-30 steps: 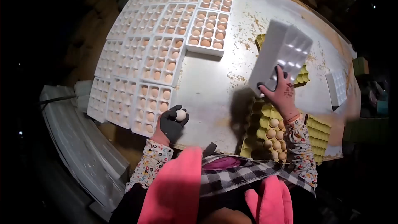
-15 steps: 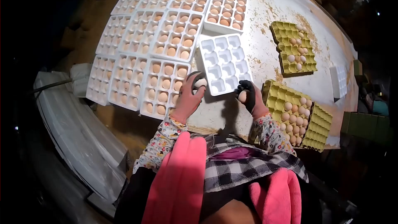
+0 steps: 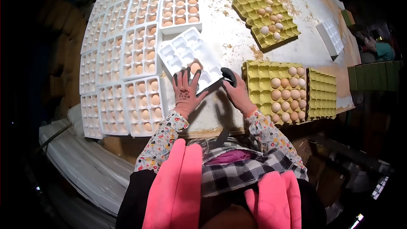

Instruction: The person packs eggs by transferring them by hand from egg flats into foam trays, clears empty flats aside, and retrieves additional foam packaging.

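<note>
Where the white tray [image 3: 188, 55] had lain bare half a second earlier, one brown egg [image 3: 195, 68] now sat in a cell near its lower edge, just above the left hand. Because the tray had also been turned further askew, it stood slantwise at the frame's centre, beside the filled white trays [image 3: 140, 51] at upper left. Filling had thus begun, though most of the visible cells held nothing.

The left hand [image 3: 186, 94] lay at the tray's lower edge, fingers spread, their tips over the rim. The right hand [image 3: 235, 89] was at the tray's right corner, its dark fingers bent and thumb apart; whether they pinched the corner could not be told. Neither hand showed the egg it had carried, and the paler one was not identifiable. More eggs [image 3: 286, 95] waited in the yellow tray [image 3: 258, 87] at right.
</note>
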`<act>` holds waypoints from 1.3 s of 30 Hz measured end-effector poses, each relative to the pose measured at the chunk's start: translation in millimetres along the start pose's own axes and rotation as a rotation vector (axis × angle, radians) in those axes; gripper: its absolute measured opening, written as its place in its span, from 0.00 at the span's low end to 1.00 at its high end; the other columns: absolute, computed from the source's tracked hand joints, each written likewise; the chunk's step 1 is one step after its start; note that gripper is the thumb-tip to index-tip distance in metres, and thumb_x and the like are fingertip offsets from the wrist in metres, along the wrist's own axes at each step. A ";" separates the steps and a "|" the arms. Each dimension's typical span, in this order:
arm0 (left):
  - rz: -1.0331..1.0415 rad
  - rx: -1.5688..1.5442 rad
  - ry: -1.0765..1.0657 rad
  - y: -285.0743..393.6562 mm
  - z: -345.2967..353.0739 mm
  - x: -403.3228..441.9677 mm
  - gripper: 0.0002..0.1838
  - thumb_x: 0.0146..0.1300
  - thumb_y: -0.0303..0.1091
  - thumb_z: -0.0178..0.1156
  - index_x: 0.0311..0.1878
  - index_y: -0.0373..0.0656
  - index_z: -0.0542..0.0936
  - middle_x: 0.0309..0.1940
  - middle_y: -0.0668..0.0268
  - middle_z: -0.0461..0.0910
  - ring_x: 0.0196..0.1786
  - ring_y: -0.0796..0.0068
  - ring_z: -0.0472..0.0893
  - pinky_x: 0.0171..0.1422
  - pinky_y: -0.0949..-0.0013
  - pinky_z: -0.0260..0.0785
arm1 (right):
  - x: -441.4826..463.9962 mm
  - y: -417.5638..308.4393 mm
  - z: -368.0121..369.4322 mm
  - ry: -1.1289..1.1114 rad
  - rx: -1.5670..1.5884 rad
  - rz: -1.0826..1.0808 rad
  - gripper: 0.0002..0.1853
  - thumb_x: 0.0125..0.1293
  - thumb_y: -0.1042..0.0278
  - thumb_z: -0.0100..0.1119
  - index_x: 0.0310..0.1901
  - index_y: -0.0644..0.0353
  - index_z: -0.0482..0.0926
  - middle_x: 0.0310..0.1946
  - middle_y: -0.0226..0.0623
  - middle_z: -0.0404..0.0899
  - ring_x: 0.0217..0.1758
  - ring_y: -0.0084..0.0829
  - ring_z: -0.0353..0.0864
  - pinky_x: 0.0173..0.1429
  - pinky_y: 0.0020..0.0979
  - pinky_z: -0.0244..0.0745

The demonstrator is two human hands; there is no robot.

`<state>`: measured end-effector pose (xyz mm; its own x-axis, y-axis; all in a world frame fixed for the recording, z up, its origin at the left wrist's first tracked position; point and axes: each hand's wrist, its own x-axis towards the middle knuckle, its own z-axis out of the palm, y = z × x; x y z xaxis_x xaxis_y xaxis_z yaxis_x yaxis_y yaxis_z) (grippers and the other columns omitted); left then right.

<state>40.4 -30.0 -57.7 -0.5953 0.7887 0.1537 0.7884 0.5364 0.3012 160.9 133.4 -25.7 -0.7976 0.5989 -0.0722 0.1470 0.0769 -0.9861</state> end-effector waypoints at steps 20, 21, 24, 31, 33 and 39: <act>-0.598 0.324 -0.346 150.8 -24.7 -161.1 0.33 0.50 0.42 0.66 0.61 0.47 0.69 0.62 0.48 0.63 0.66 0.46 0.60 0.72 0.42 0.46 | 180.9 168.8 -669.8 0.895 -1.267 0.592 0.47 0.51 0.55 0.65 0.72 0.32 0.52 0.64 0.46 0.60 0.61 0.48 0.69 0.60 0.47 0.70; -0.644 0.316 -0.323 161.3 -29.9 -166.0 0.33 0.50 0.42 0.66 0.61 0.47 0.69 0.61 0.47 0.64 0.65 0.46 0.61 0.71 0.42 0.47 | 185.4 184.1 -688.3 0.843 -1.011 0.567 0.47 0.50 0.54 0.65 0.72 0.38 0.53 0.61 0.50 0.67 0.60 0.52 0.71 0.62 0.45 0.70; -0.668 0.321 -0.230 179.8 -35.3 -161.7 0.31 0.51 0.43 0.66 0.59 0.46 0.71 0.58 0.48 0.67 0.63 0.47 0.64 0.68 0.45 0.53 | 223.3 286.6 -744.8 0.605 -0.831 0.510 0.36 0.53 0.54 0.62 0.61 0.65 0.65 0.53 0.57 0.76 0.58 0.54 0.74 0.61 0.44 0.69; -0.737 -0.285 -0.045 217.9 -40.0 -90.2 0.30 0.59 0.45 0.63 0.63 0.47 0.70 0.57 0.52 0.70 0.59 0.55 0.72 0.62 0.55 0.65 | 147.7 149.8 -529.9 0.541 -0.567 -0.233 0.20 0.59 0.68 0.61 0.50 0.70 0.75 0.43 0.44 0.81 0.45 0.39 0.80 0.52 0.36 0.72; -0.865 -0.974 0.113 219.3 -36.0 -79.7 0.32 0.64 0.45 0.61 0.68 0.48 0.63 0.59 0.54 0.70 0.59 0.60 0.73 0.61 0.61 0.68 | 101.3 41.7 -424.8 0.056 -0.508 -0.348 0.12 0.52 0.69 0.62 0.38 0.62 0.77 0.34 0.43 0.75 0.37 0.42 0.77 0.45 0.38 0.72; -1.015 -1.424 0.417 205.8 -46.4 -108.5 0.32 0.60 0.36 0.66 0.64 0.40 0.63 0.54 0.62 0.74 0.48 0.69 0.79 0.51 0.67 0.75 | 26.9 -13.5 -212.9 -0.511 -0.763 -0.833 0.16 0.48 0.57 0.67 0.36 0.54 0.77 0.35 0.41 0.73 0.41 0.43 0.74 0.43 0.42 0.71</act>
<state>260.0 -19.1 31.3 -0.8848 0.1098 -0.4528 -0.4635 -0.1094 0.8793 262.0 318.2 17.5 -0.9225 -0.2214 0.3163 -0.3480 0.8316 -0.4328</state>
